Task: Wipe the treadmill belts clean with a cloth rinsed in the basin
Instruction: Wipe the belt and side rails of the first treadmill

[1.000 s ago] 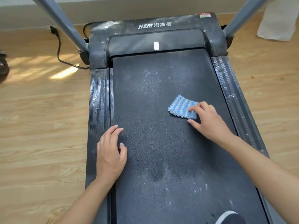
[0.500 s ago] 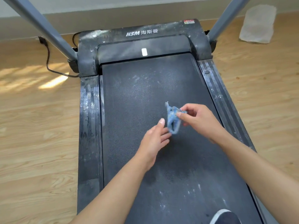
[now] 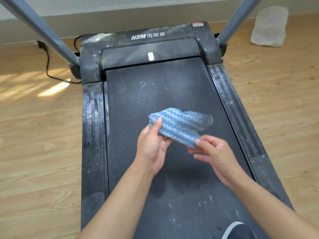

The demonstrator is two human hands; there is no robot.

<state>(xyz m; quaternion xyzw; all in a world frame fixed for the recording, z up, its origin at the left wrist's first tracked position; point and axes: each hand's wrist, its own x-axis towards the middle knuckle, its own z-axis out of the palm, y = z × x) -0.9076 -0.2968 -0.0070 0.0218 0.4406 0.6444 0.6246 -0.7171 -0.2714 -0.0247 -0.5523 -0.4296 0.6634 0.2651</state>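
Hands first: our left hand [image 3: 153, 149] pinches one end of the blue-and-white zigzag woven cloth [image 3: 177, 126], our right hand [image 3: 215, 156] nips its near corner, held above the dusty black treadmill belt [image 3: 155, 94]. We seem to be refolding it; next, press a clean face down on the streaks, perhaps dried residue.

A wood-grain floor [image 3: 39, 152] is seen on both sides, with a sunlit patch at left. A black power cable [image 3: 47, 66] is laid on the floor at upper left, its plug near the grey baseboard [image 3: 120, 23]. A crumpled clear plastic bag [image 3: 269, 26] is noted at upper right, against the wall. A dark shoe [image 3: 239, 231] with a pale edge is cut off at the bottom.
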